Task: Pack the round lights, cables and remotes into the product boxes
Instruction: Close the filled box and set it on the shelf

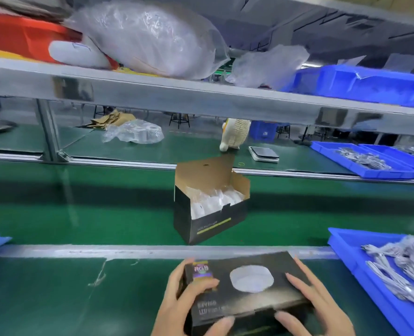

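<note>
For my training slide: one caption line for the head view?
Both hands, left and right, hold a closed black product box; an open box of white parts stands on the green belt.

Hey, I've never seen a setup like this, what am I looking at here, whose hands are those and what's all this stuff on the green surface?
This is one picture from a camera worn on a worker's head, looking down at a packing bench. No machine: the left hand and right hand grip a closed black box with a round light printed on it. Behind it, on the green belt, stands an open box holding white bagged parts. The blue tray on the right holds bagged cables.
</note>
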A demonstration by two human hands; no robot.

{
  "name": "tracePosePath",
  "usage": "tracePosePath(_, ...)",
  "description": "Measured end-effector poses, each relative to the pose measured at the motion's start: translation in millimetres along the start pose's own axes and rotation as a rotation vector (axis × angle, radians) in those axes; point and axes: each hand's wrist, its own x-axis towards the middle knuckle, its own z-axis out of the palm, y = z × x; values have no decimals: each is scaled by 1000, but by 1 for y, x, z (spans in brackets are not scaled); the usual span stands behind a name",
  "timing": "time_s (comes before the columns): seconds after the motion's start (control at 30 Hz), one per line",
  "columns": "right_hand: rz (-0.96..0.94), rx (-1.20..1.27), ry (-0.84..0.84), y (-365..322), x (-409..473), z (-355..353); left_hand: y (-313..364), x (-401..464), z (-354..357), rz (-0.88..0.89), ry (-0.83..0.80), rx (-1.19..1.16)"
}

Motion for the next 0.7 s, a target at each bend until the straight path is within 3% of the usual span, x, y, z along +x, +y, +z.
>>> tracePosePath(0.1, 114, 140, -40, 14, -2, -1, -4, 15, -10, -203, -167, -104)
tracePosePath(0.2, 226, 261, -87, 3, -7, 1, 3, 15, -11, -244, -221, -170)
tracePosePath(0.23, 134, 189, -84, 4, -6, 3, 4, 12, -9, -232, -175, -108)
tracePosePath(0.3, 47, -37, 128, -10, -5, 5, 9, -3, -7, -98, -74, -55)
tracePosePath(0.4, 0, 8, 163, -32, -21, 3, 13, -22, -6, 125, 69, 12)
tracePosePath(0.5, 112, 249, 88, -38, -24, -2, 20, -23, -7, 130, 80, 14)
tracePosePath(0.57, 181, 271, 93, -42, -25, -6, 19, -20, -9, 121, 97, 0)
tracePosePath(0.7, 363, 373, 177, -42, -20, 8, 8, -8, -29, 90, -56, 86)
